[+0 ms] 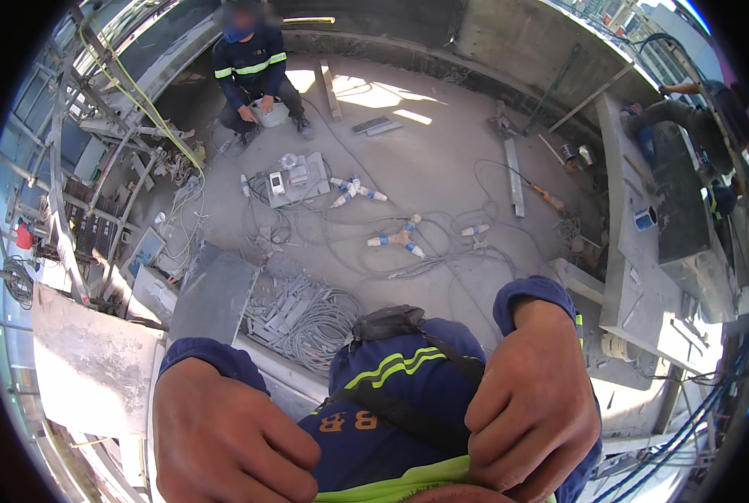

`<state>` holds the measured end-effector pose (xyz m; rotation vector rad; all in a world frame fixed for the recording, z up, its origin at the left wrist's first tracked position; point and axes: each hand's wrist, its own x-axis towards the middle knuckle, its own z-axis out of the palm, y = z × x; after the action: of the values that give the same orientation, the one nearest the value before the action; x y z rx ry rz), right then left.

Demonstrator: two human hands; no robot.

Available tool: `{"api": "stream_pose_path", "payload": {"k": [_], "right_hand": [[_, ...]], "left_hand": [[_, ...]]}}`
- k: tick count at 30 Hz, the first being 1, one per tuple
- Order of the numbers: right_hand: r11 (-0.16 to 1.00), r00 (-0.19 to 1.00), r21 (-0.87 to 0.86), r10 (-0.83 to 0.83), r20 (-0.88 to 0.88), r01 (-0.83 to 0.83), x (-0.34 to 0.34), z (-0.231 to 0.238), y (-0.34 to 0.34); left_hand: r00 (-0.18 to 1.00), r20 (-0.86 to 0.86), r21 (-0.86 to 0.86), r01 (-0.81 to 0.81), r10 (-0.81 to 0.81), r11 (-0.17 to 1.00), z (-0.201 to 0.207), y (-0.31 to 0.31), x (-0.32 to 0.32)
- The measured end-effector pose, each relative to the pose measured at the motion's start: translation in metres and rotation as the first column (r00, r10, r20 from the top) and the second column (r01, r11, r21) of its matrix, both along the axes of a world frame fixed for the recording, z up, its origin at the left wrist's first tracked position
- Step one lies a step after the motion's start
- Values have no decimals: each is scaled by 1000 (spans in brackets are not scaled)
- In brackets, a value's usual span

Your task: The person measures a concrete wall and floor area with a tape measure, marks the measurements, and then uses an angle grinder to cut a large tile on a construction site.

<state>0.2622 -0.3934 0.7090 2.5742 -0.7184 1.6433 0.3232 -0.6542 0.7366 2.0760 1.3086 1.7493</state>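
Observation:
Both my hands are raised close in front of my upper chest, their backs showing and the fingers curled inward. My left hand point(233, 432) is closed at the lower left. Level with it on the other side, my right hand point(535, 402) is closed near the shoulder of my navy work jacket point(454, 344). Whatever the fingers may grip is hidden behind the knuckles. Between the hands run yellow-green reflective stripes point(387, 369) and a black strap point(431, 423) across the jacket. A black pouch point(388, 322) shows at its far edge.
A co-worker point(253, 63) sits ahead, hands on a rounded grey object point(270, 113). Blue-and-white cable connectors point(398, 239) and loose cables cover the floor. Coiled cable point(316, 327) lies before me. Another person point(693, 117) bends at the right by a concrete ledge point(630, 251).

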Motion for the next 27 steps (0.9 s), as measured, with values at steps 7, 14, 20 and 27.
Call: {"api": "stream_pose_path", "payload": {"k": [7,14,20,27], "right_hand": [[974,982,196,81,171,-114,20,2,17],[959,991,265,-120,55,101,15,26,42],[886,893,110,-446,-67,451,10,38,48],[896,887,-21,-441,-139,443,14,45,43]], "left_hand": [[976,65,-37,212,-209,977,-5,6,-10],[996,-73,-60,-48,44,997,12,3,-19],[938,-92,-166,-345,334,924,38,-27,-5],[930,-204,-33,-319,306,947,38,-49,30]]}}
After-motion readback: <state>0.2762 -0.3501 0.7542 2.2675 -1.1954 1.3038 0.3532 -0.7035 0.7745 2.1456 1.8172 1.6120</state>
